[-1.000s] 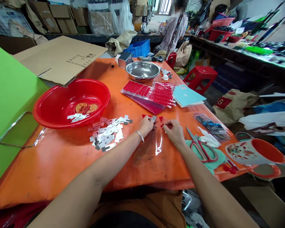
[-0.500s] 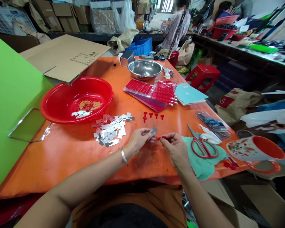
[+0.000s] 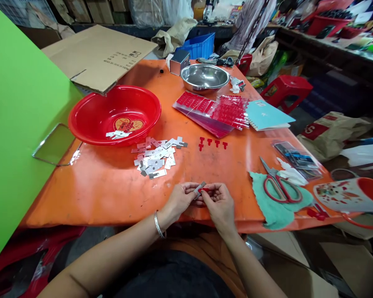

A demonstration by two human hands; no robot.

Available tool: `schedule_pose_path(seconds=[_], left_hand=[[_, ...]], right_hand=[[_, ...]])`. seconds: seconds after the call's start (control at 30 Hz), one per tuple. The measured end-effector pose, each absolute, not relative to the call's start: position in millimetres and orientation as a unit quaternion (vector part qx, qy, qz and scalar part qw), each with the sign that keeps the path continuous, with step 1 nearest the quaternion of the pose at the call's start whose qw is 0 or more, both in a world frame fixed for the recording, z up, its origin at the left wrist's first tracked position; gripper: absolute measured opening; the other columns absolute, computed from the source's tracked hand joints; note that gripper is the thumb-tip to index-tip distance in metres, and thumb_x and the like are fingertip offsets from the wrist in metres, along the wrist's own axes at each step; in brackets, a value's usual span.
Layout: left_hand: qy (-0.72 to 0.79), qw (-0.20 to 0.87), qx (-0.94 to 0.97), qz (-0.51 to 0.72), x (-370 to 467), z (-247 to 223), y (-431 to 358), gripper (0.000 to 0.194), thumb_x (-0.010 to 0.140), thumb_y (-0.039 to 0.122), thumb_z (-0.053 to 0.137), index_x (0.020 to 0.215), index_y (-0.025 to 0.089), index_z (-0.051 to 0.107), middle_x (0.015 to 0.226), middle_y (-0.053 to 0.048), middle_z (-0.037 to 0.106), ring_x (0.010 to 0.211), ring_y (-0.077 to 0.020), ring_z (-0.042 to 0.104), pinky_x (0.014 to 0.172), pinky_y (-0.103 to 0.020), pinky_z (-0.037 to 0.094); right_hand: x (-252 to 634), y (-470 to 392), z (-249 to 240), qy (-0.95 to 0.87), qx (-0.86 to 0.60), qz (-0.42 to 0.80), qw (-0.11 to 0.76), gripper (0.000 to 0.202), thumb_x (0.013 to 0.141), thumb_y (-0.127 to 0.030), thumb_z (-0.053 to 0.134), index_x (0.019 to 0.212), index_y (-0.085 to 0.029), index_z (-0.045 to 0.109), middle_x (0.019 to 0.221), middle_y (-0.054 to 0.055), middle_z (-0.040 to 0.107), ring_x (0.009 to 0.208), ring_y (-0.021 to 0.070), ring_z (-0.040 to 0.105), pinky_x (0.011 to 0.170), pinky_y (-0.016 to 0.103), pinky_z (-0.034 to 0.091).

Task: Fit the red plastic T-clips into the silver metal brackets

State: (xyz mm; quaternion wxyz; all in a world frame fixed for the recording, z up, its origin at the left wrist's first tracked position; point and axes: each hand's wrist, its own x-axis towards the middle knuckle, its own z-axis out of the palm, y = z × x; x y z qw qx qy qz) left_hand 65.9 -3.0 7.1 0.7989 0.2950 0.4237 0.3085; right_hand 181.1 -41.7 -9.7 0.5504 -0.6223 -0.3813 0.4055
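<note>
Between thumb and fingers, my left hand (image 3: 182,200) pinches a small metal plate (image 3: 200,188). My right hand (image 3: 219,203) holds a small red piece (image 3: 204,189) against that plate, and the fingertips of both hands meet. Left of them lies a loose pile of metal plates (image 3: 157,156). Several red T-shaped pieces (image 3: 217,143) lie flat on the orange table (image 3: 105,186) beyond my hands. A red basin (image 3: 136,97) holds a few more metal plates (image 3: 118,134).
Scissors (image 3: 279,186) rest on a green cloth (image 3: 267,211) at the right, beside a mug (image 3: 338,193). Farther back are red sheets (image 3: 211,109), a blue notebook (image 3: 265,114) and a steel bowl (image 3: 204,78). Cardboard (image 3: 102,51) overhangs the basin; a green panel (image 3: 18,103) stands left.
My hands have come together, and the red piece now touches the metal plate. The camera view has shifted, so the table's things appear farther right and higher.
</note>
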Motion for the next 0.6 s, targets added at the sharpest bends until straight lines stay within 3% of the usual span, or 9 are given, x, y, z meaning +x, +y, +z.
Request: schedule_pose_path(seconds=[0.6], left_hand=[[0.432,0.79,0.312,0.302,66.7,9.0,-3.7,0.021,0.075,0.008,0.057,0.096,0.006,0.063,0.081,-0.01,0.07,0.062,-0.0127,0.066,0.068,-0.026,0.055]], right_hand=[[185.1,-42.1,-15.3,-0.409,-0.631,0.389,0.531,0.027,0.073,-0.038,0.067,0.082,-0.02,0.051,0.072,0.0,0.059,0.056,0.0128,0.059,0.05,0.025,0.053]])
